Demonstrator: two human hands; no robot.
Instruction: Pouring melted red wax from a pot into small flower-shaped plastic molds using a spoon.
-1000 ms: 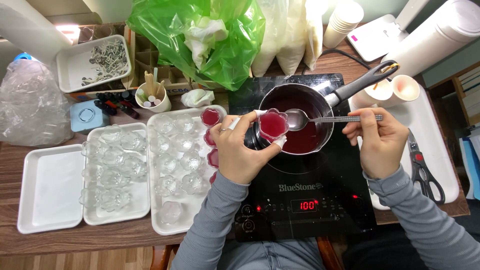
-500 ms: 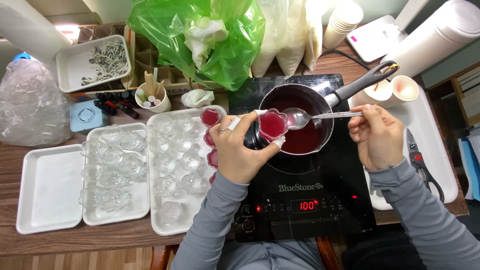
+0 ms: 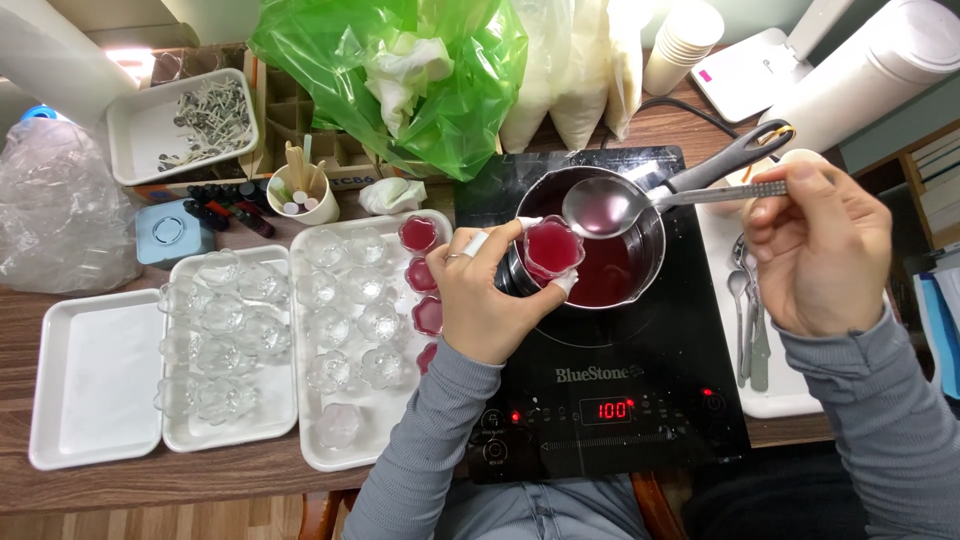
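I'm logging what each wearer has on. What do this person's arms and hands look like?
Both arms wear long, fine-ribbed grey sleeves reaching the wrists. The left hand is bare apart from a thin ring and white wraps on some fingertips. The right hand is bare.

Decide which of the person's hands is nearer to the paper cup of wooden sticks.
Left. The left hand, holding a small flower-shaped cup over the saucepan, is right of the paper cup of sticks. The right hand, holding the spoon, is much farther right.

The left hand (image 3: pixel 485 300) hides part of the saucepan (image 3: pixel 640 250); the white tub (image 3: pixel 880 65) is cut off top right.
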